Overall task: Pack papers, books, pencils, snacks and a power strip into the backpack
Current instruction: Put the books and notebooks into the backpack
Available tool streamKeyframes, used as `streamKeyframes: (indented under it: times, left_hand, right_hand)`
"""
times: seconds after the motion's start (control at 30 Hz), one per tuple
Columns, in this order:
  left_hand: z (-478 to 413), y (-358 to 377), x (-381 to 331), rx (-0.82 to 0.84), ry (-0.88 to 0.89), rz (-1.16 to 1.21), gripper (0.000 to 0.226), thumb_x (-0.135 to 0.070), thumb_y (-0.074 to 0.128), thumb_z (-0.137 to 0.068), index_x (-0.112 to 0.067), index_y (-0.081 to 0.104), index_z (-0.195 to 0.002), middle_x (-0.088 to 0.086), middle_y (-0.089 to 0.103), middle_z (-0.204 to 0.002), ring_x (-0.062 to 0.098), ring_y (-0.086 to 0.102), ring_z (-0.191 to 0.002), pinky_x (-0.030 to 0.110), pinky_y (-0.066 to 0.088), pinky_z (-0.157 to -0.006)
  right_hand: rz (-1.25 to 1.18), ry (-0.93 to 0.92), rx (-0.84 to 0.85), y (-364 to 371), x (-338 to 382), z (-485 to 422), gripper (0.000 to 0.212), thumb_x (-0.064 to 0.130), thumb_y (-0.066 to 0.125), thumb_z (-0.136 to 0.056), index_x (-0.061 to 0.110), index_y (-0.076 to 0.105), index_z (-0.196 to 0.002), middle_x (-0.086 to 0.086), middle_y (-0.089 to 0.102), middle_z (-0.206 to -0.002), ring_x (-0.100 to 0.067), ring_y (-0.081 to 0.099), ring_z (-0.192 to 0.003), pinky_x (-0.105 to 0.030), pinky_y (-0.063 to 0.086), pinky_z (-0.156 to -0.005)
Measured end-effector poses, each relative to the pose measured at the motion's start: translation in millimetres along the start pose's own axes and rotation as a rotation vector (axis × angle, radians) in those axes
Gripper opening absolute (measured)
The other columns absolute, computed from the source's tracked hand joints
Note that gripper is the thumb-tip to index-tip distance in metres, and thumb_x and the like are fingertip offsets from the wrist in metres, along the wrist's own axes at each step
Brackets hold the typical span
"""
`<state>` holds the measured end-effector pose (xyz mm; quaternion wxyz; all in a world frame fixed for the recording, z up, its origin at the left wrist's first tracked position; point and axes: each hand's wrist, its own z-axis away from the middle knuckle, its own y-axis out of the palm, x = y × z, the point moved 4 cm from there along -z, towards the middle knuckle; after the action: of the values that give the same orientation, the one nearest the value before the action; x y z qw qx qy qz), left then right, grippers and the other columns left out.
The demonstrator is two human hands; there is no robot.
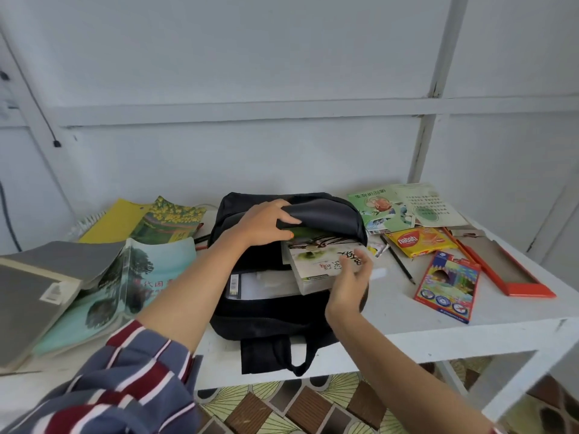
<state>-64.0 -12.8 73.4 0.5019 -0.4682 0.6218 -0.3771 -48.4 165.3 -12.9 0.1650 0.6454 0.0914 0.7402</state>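
One backpack [269, 314], one wafer pack [421, 241], one pencil box [448, 289] — one tray [507, 270].

Backpack [282, 311] centre on table [438, 327]; books [103, 277] left; snacks [419, 241] right.

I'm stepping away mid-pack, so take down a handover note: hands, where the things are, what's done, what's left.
Left hand grips the backpack flap, holding it open.
Right hand is open at the white book, which sits half inside.
Done: papers in the bag.
To do: books on its left; wafer pack, pencil box, pencil, booklets on its right. Power strip not seen.
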Motion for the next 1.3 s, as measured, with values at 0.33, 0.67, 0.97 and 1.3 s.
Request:
streamKeyframes:
  times: [0.33,0.67,0.97,1.3]
  left_hand:
    - [0.7,-4.9,6.8,0.018,-0.005,0.048,0.045,-0.03,0.075,-0.077,-0.026,0.064,-0.12,-0.002,0.045,-0.139,0.018,0.047,-0.12,0.037,0.038,-0.101]
    - [3.6,-7.9,4.4,0.016,-0.001,0.079,0.045,-0.03,0.075,-0.077,-0.025,0.064,-0.12,-0.003,0.045,-0.138,0.017,0.046,-0.121,0.036,0.038,-0.101]
    - [7.8,-10.3,4.6,0.019,-0.007,0.138,0.043,-0.025,0.076,-0.076,-0.024,0.065,-0.118,-0.006,0.046,-0.136,0.013,0.047,-0.119,0.028,0.036,-0.099]
    - [4.1,-9.5,11.5,0.052,0.002,0.17,0.044,-0.024,0.075,-0.077,-0.025,0.065,-0.119,-0.005,0.046,-0.134,0.014,0.047,-0.119,0.032,0.037,-0.102]
  right_hand:
    - [1.278,-0.205,0.64,-16.4,43.6,-35.6,0.061,0.02,0.071,-0.08,0.025,0.044,-0.134,-0.006,0.059,-0.119,-0.016,0.06,-0.073,-0.021,0.048,-0.061]
    - [1.581,-0.74,0.868,9.5,-3.5,-49.6,0.047,0.034,0.053,-0.093,0.042,0.04,-0.137,0.001,0.021,-0.155,-0.018,0.019,-0.142,-0.033,0.013,-0.114]
    - [1.59,-0.739,0.751,48.0,-23.2,-77.5,0.044,0.035,0.046,-0.096,0.046,0.036,-0.138,0.002,0.02,-0.156,-0.018,0.011,-0.145,-0.04,0.012,-0.117]
    - [1.54,-0.836,0.52,43.0,-17.7,-77.0,0.037,0.017,0.047,-0.095,0.032,0.058,-0.126,-0.004,0.049,-0.136,-0.027,0.041,-0.126,-0.036,0.046,-0.092]
